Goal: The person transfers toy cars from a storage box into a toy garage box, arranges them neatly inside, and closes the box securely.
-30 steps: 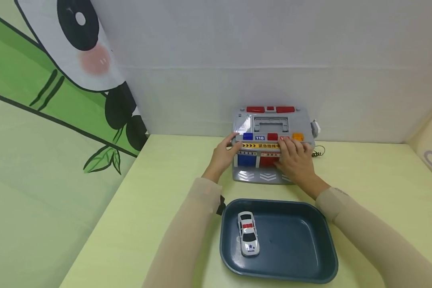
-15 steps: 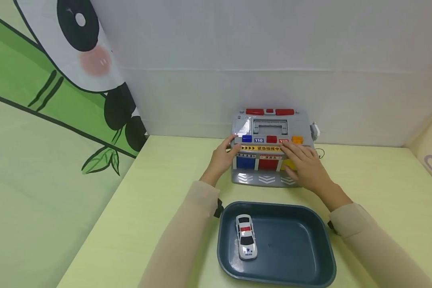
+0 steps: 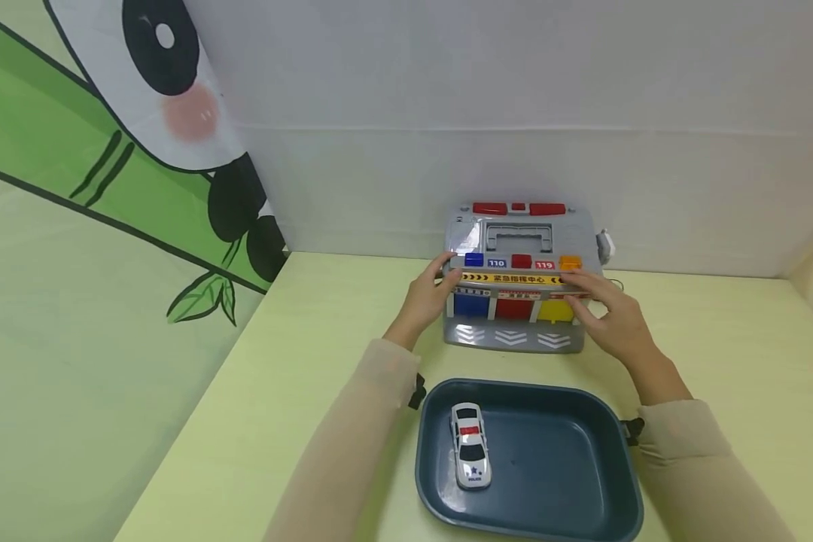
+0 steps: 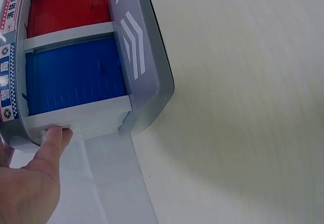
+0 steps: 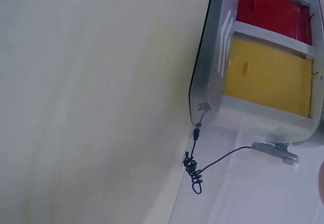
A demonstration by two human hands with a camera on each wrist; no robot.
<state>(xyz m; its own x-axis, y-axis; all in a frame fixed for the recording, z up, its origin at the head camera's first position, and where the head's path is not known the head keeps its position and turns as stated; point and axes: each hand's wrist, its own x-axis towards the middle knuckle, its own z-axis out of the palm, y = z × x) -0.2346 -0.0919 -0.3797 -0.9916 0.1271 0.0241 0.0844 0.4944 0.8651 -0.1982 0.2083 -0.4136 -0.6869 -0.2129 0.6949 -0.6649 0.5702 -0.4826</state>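
One toy garage (image 3: 520,278), three doors (image 3: 513,309)

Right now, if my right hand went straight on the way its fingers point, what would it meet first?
Likely the boxy grey plastic toy station: your right hand points at its front, by the right end of the long yellow strip. It may be touching; depth is unclear.

A grey, boxy plastic toy garage (image 3: 518,282) stands at the far side of the pale-yellow flat table (image 3: 312,376), before the white sheet wall (image 3: 393,150). Nearer lies a dark-blue rectangular plastic tray (image 3: 549,459); a white, elongated toy police car (image 3: 471,448) sits in its left part. Left hand (image 3: 421,305): garage's left end. Right hand (image 3: 616,320): its near right.
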